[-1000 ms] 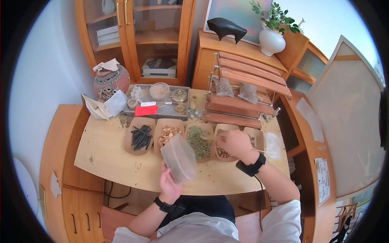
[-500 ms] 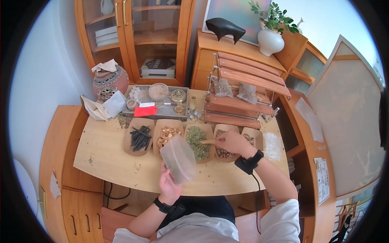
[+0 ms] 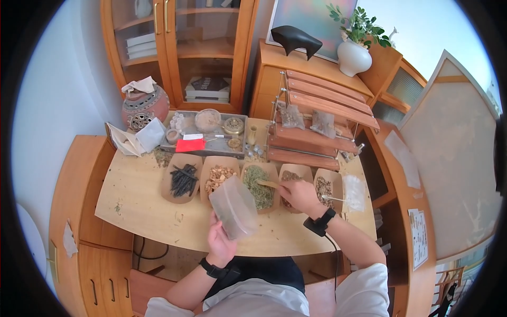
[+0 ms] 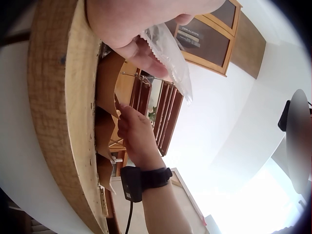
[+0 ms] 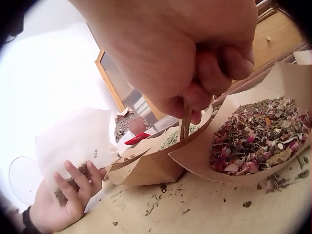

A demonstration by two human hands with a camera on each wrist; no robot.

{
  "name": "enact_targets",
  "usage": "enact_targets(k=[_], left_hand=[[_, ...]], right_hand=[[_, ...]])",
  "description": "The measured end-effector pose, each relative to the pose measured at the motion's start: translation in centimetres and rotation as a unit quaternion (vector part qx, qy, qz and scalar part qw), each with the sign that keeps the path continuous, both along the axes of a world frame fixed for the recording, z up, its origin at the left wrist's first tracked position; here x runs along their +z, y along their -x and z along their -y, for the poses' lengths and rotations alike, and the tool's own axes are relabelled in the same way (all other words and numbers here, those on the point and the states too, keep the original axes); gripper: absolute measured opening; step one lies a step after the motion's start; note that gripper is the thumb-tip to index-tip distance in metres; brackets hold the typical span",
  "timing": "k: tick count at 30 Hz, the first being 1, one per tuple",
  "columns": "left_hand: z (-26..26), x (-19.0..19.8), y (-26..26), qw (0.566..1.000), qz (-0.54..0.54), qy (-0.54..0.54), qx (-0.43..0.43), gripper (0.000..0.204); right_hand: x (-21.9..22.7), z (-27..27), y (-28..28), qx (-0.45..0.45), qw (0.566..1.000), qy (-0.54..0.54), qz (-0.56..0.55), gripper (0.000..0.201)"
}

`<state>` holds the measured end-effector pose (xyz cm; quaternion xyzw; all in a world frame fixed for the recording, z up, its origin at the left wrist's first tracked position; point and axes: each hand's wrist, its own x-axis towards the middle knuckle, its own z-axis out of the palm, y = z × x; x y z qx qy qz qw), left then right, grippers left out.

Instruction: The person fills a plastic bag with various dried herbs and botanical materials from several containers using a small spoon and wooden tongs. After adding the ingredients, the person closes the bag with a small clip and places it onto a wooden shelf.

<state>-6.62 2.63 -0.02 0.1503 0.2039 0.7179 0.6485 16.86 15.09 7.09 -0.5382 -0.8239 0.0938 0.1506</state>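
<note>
My left hand (image 3: 221, 240) holds up a translucent plastic bag (image 3: 235, 206) in front of the paper trays. In the left wrist view the bag's zigzag edge shows, and in the right wrist view dark material (image 5: 73, 187) lies low in it behind the fingers. My right hand (image 3: 302, 195) pinches the handle of a flat wooden scoop (image 3: 269, 184). The scoop's tip reaches into green dried herbs (image 3: 256, 177) in the middle tray (image 3: 273, 168). Beneath that hand is a tray of mixed petals and herbs (image 5: 258, 136), partly hidden in the head view.
Trays of dark sticks (image 3: 184, 179) and tan chips (image 3: 219, 177) stand to the left, another herb tray (image 3: 323, 186) to the right. Behind are a grey tray (image 3: 211, 150) of small vessels and a slatted wooden rack (image 3: 322, 100). Loose herb bits (image 5: 151, 204) lie on the table.
My right hand has shifted a little left and toward my body, with the scoop's tip further over the green herbs. The left hand and bag have hardly moved.
</note>
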Motion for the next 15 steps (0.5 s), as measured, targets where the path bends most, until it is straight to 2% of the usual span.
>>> enact_targets(k=[9, 12, 15], left_hand=[[0.0, 0.0, -0.1, 1.0, -0.007, 0.007, 0.002, 0.06], [0.0, 0.3, -0.2, 1.0, -0.014, 0.002, -0.001, 0.06], [-0.1, -0.1, -0.1, 1.0, -0.021, 0.004, 0.002, 0.061]], right_hand=[[0.4, 0.0, -0.6, -0.058, 0.988, 0.081, -0.121, 0.028], [2.6, 0.9, -0.6, -0.075, 0.976, 0.13, -0.157, 0.03], [3.3, 1.6, -1.2, -0.038, 0.967, 0.121, -0.222, 0.029]])
